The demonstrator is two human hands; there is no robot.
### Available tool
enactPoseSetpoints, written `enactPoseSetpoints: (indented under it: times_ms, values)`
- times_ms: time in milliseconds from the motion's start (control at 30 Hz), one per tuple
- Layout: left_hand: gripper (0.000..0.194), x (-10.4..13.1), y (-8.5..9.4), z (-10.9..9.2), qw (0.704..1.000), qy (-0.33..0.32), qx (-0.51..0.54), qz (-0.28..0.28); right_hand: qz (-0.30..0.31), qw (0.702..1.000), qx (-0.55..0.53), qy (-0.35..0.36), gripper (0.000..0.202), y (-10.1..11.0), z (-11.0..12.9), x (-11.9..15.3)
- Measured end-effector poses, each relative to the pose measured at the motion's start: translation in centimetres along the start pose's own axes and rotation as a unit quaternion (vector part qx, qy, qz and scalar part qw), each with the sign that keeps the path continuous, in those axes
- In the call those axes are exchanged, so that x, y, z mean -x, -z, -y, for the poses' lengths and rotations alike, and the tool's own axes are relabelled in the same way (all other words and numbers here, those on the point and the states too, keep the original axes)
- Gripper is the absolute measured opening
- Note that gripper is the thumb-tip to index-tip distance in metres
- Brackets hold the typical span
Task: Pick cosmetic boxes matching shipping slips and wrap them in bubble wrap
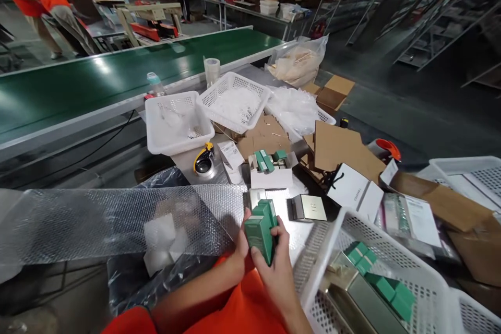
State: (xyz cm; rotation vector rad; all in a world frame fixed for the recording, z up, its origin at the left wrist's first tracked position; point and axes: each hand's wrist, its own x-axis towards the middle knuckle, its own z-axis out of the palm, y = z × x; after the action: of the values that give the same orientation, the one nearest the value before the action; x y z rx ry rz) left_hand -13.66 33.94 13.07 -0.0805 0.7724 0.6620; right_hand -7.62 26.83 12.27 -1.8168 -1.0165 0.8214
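Note:
Close to my body, my left hand (241,240) and my right hand (278,250) hold green boxes (260,229) between them, the left at their left side, the right around their right side. Bubble wrap (117,224) stretches leftward from beside the boxes. Just beyond my hands stands an open white carton (271,178) with small green boxes in it. A gold box (313,207) lies to the right of my hands. At the lower right, a white basket (425,276) holds more green boxes and larger gold boxes.
White baskets (178,147) stand at the back of the table, near a tape dispenser (203,163). Cardboard (344,150) and a white paper bag (354,193) lie to the right. Beyond runs a green conveyor belt (129,73); people in orange stand behind it.

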Motion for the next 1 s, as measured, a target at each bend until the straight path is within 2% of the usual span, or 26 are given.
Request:
enactPoseSetpoints:
  times_ms: [100, 200, 333, 433, 600, 800, 900, 1000]
  values:
    - [0.052, -0.1, 0.0, -0.4, 1.0, 0.014, -0.01, 0.02, -0.018, 1.0, -0.014, 0.002, 0.046, 0.0, -0.5, -0.3]
    - [0.059, -0.5, 0.1, -1.0, 0.998, 0.033, -0.021, 0.04, -0.048, 0.998, -0.01, 0.035, 0.056, -0.1, -1.1, -0.7]
    - [0.066, -0.9, 0.7, -1.2, 0.995, 0.039, -0.026, 0.085, -0.052, 0.991, 0.084, 0.087, 0.072, -0.5, -1.9, -0.9]
    - [0.068, -1.3, 1.4, -0.9, 0.992, 0.027, -0.046, 0.111, -0.051, 0.983, 0.148, 0.093, 0.078, -0.8, -2.4, -0.8]
    - [0.046, -1.6, 2.6, -0.8, 0.987, 0.005, -0.109, 0.12, -0.051, 0.983, 0.151, 0.09, 0.078, -1.1, -3.3, -0.6]
    - [0.027, -1.6, 3.1, -0.5, 0.986, -0.002, -0.118, 0.118, -0.054, 0.991, 0.117, 0.046, 0.076, -1.5, -3.9, -0.4]
    - [0.023, -1.8, 3.8, -0.1, 0.987, 0.019, -0.108, 0.113, -0.054, 0.989, 0.136, 0.031, 0.083, -1.7, -4.0, -0.1]
    - [0.027, -2.2, 4.8, -0.4, 0.988, 0.053, -0.096, 0.111, -0.018, 0.99, 0.139, 0.015, 0.086, -0.9, -3.6, 0.5]
